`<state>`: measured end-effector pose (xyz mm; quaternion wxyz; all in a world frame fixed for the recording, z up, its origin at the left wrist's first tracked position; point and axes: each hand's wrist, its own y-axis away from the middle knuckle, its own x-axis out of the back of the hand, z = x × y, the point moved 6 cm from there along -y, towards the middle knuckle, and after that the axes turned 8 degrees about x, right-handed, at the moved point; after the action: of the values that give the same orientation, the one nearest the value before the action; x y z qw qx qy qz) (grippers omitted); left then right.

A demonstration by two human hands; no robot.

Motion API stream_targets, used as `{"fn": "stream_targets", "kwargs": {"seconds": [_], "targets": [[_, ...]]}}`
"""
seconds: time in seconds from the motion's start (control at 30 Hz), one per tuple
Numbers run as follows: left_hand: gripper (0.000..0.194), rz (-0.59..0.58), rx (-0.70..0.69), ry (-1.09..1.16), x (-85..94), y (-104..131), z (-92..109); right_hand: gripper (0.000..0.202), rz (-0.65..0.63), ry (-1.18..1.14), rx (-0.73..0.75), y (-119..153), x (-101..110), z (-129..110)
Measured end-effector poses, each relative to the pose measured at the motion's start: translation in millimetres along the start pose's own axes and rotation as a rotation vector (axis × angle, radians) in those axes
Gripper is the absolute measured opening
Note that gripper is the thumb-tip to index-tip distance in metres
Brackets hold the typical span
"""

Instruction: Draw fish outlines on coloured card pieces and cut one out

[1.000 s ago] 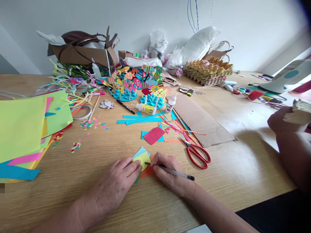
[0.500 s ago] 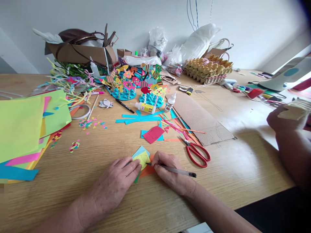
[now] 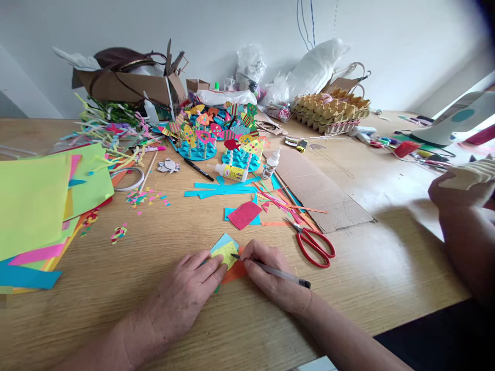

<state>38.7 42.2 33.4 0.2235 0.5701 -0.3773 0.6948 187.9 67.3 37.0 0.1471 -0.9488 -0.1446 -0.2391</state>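
My left hand lies flat, its fingertips pressing a small yellow piece of paper onto the table. Pencil-like curved lines show on the yellow paper. Beneath it, edges of light blue, green and orange paper stick out. Closed round a grey pen is my right hand, and the pen's tip rests at the drawn line. To the right lie red-handled scissors with the blades parted. A red paper piece sits on blue paper just beyond my hands.
Colored sheets are stacked at left. Paper fish on blue bases, glue bottles, paper strips and cardboard lie further back. Another person's hand holds a pale ridged object at right.
The pen tip has shifted slightly up and left along the drawn line. My left hand stays on the paper. The other person's hand has moved slightly.
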Motion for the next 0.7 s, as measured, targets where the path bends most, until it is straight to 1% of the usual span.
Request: {"fn": "stream_targets", "kwargs": {"seconds": [0.3, 0.53, 0.7], "targets": [[0.038, 0.010, 0.009, 0.014, 2.9, -1.2, 0.2, 0.009, -0.014, -0.004, -0.006, -1.4, -2.2, 0.6], [0.038, 0.004, 0.018, 0.033, -1.0, 0.7, -0.3, 0.010, -0.001, 0.000, 0.002, -1.4, -2.0, 1.0], [0.039, 0.025, 0.011, 0.023, 3.8, -1.4, 0.9, 0.008, -0.006, -0.001, 0.031, -1.8, -5.3, 2.0]]}}
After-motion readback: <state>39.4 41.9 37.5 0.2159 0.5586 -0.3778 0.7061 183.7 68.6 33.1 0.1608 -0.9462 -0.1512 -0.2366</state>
